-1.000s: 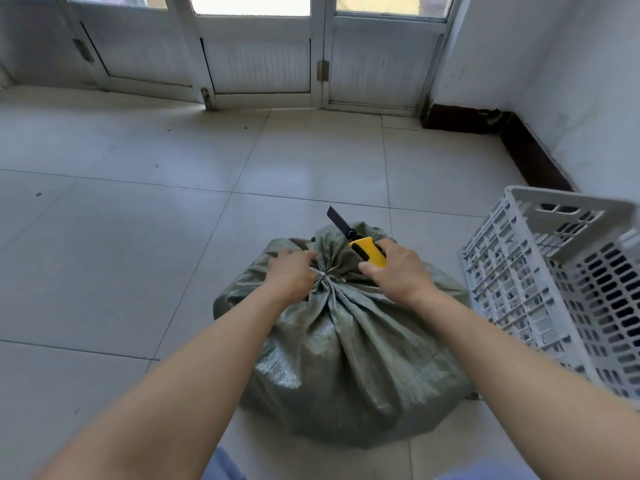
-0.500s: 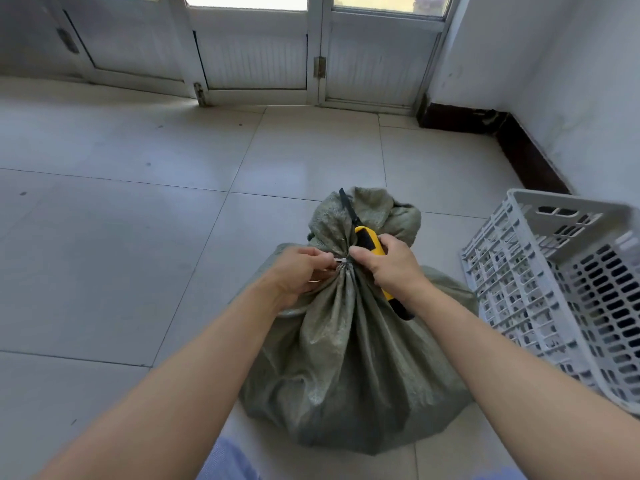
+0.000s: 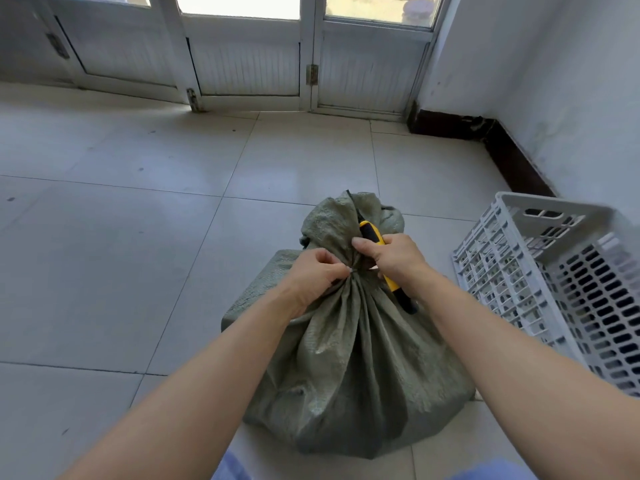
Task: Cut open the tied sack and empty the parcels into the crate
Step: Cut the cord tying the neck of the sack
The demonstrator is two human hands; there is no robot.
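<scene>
A grey-green woven sack sits on the tiled floor, bulging and gathered tight at the neck, with the loose top of the fabric standing up in a crumpled tuft beyond the tie. Both bare forearms reach down to that neck from the near side.

The left hand is curled in on itself, thumb and fingertips pressed together on something small and pale at the cinched point, which looks like the tie, though it is too small to make out properly. The heel of that hand rests against the bunched cloth.

The right hand is closed around a utility knife with a yellow and black handle. The thumb lies along the side towards the sack's neck, the other fingers are wrapped over the grip, and the dark butt of the handle pokes out below the wrist. The dark blade end points up and away, lying against the tuft of fabric, its tip just showing at the top fold. The two hands sit almost touching, one either side of the knot.

A white slatted plastic crate stands on the floor to the right of the sack, near it but apart from it, close to the wall. No parcels show; the sack is closed.
</scene>
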